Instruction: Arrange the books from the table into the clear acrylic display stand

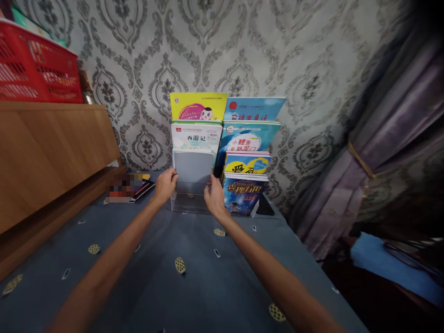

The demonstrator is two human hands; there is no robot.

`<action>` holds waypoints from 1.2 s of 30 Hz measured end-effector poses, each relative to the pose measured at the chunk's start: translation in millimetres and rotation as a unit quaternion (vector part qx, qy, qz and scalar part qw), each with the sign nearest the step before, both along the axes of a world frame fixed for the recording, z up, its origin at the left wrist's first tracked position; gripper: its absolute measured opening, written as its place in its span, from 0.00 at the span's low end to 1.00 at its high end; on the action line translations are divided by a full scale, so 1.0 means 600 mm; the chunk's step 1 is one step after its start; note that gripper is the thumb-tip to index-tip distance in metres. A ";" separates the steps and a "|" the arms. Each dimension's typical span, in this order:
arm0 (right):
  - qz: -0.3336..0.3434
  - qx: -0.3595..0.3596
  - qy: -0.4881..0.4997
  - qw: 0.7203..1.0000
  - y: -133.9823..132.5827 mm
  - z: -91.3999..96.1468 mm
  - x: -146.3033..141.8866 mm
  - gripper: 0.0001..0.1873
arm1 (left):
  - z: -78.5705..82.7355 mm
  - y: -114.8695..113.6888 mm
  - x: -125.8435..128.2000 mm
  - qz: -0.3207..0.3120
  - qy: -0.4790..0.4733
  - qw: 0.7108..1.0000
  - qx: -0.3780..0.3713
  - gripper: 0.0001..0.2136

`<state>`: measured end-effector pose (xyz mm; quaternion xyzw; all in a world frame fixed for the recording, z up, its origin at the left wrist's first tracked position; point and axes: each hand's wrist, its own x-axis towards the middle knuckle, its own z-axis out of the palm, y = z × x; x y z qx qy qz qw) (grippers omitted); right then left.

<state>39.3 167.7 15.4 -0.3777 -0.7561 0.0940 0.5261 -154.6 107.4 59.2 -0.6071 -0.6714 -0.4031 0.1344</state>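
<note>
A plain grey book [193,169] stands upright in the front left of a clear stepped book rack [194,203]. My left hand [166,185] is closed on the book's left edge. My right hand [215,194] grips its right edge, fingers partly curled and partly hidden. Behind it, a white book [196,137] and a taller yellow book [199,104] rise in steps. In the right column stand a dark blue book [244,194], a yellow-and-blue book [246,162], a teal book [248,137] and a light blue book [255,106].
The rack rests on a dark blue patterned cloth [145,268] against a wallpapered wall. At left, some books [142,189] lie flat beside a wooden cabinet [52,157] bearing a red basket [41,69]. A black flat object [266,206] lies right of the rack, near a tied curtain [333,208].
</note>
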 end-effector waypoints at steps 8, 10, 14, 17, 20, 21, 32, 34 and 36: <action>-0.023 -0.021 -0.031 0.999 -0.014 -0.005 -0.014 0.29 | -0.004 0.002 -0.010 0.016 -0.045 0.999 0.024 0.08; -0.023 -0.023 -0.030 0.999 -0.015 -0.008 -0.016 0.29 | -0.006 0.001 -0.007 0.021 -0.047 0.999 0.013 0.13; -0.013 -0.030 -0.021 0.999 -0.015 -0.015 -0.017 0.30 | -0.003 -0.001 0.003 0.028 -0.006 0.999 -0.025 0.16; -0.009 -0.026 -0.008 1.000 -0.013 -0.019 -0.018 0.30 | 0.001 -0.002 0.011 0.047 0.010 0.998 -0.050 0.14; -0.009 -0.020 0.001 1.000 -0.011 -0.022 -0.020 0.30 | 0.003 -0.004 0.019 0.069 0.013 0.995 -0.069 0.13; -0.010 -0.021 0.001 1.000 -0.011 -0.023 -0.021 0.30 | 0.003 -0.005 0.021 0.074 0.013 0.994 -0.074 0.12; 0.009 -0.028 0.026 0.999 -0.004 -0.029 -0.022 0.30 | 0.006 -0.014 0.035 0.100 0.017 0.988 -0.115 0.11; 0.012 -0.029 0.031 0.999 -0.002 -0.029 -0.022 0.31 | 0.007 -0.015 0.038 0.104 0.016 0.987 -0.120 0.10; 0.015 -0.029 0.031 0.999 0.000 -0.029 -0.021 0.31 | 0.007 -0.017 0.041 0.107 0.017 0.986 -0.124 0.10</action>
